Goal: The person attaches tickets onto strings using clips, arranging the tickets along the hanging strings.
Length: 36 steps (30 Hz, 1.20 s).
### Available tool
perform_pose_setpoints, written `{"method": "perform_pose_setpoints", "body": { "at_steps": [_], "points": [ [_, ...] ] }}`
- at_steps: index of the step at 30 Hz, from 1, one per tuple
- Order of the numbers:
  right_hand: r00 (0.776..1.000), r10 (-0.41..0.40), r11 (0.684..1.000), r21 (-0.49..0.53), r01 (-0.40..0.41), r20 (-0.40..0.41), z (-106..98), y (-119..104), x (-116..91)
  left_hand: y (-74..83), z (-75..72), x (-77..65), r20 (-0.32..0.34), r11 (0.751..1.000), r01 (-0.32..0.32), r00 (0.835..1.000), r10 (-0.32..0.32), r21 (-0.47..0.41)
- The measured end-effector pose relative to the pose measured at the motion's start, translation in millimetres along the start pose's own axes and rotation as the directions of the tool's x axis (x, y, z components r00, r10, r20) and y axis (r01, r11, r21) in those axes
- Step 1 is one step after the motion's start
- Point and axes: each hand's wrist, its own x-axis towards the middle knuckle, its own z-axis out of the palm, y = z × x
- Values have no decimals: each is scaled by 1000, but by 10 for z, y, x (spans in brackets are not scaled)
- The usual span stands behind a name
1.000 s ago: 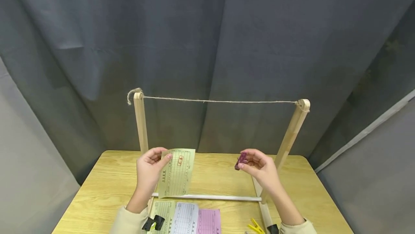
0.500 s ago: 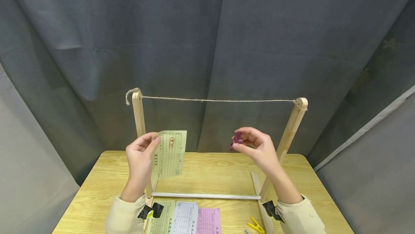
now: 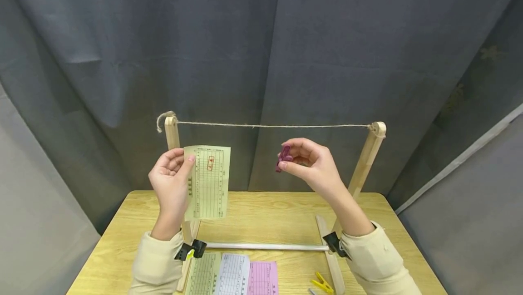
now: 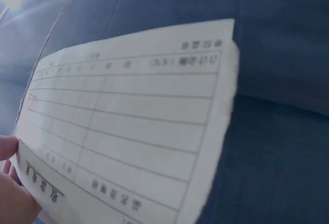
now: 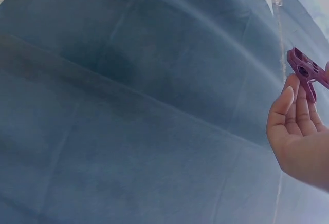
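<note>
My left hand (image 3: 169, 181) pinches a light green printed form (image 3: 210, 186) by its upper left edge, and the sheet hangs upright with a red stamp near its top. In the left wrist view the form (image 4: 128, 116) fills much of the picture. My right hand (image 3: 312, 163) pinches a purple clothespin (image 3: 283, 158) between thumb and fingers; the right wrist view also has this clothespin (image 5: 304, 71). Above both hands a thin twine line (image 3: 261, 126) runs between two wooden posts. Neither the form nor the clothespin touches the twine in the head view.
On the wooden table (image 3: 122, 240) lie a green form (image 3: 204, 274), a white form (image 3: 232, 274) and a pink form (image 3: 263, 277). A yellow clothespin (image 3: 322, 282) lies near the right foot of the frame. A pale crossbar (image 3: 265, 246) joins the posts (image 3: 367, 161) low down.
Both hands have risen toward the twine, carrying the form and the clothespin. They have also shifted left, and the form has turned to face the head camera more squarely.
</note>
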Motion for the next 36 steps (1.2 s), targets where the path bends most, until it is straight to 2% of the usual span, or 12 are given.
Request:
{"method": "perform_pose_setpoints", "body": {
  "at_steps": [6,10,15,18,22,26,32,36],
  "points": [
    [998,-69,998,-9,69,13,79,-193,171,58,90,74,-54,999,-20,998,19,-28],
    [996,-79,997,2,79,29,145,-277,289,78,130,102,-73,999,-45,996,42,-28],
    [997,-70,997,38,69,38,236,-342,448,97,151,133,-62,990,-135,989,132,-40],
    [996,-81,996,47,79,47,303,-382,561,104,150,147,-63,976,-209,977,206,-53],
    [993,-94,995,43,92,67,401,-446,714,112,153,167,-77,962,-267,962,263,-48],
    [994,-77,997,37,74,83,479,-494,851,120,160,183,-75,959,-282,957,279,-31],
    [994,-44,997,66,37,102,586,-525,1030,134,166,175,-100,967,-253,962,253,17],
    [994,-9,1000,25,6,106,654,-533,1142,130,182,158,-106,968,-249,962,251,37]
  ]
}}
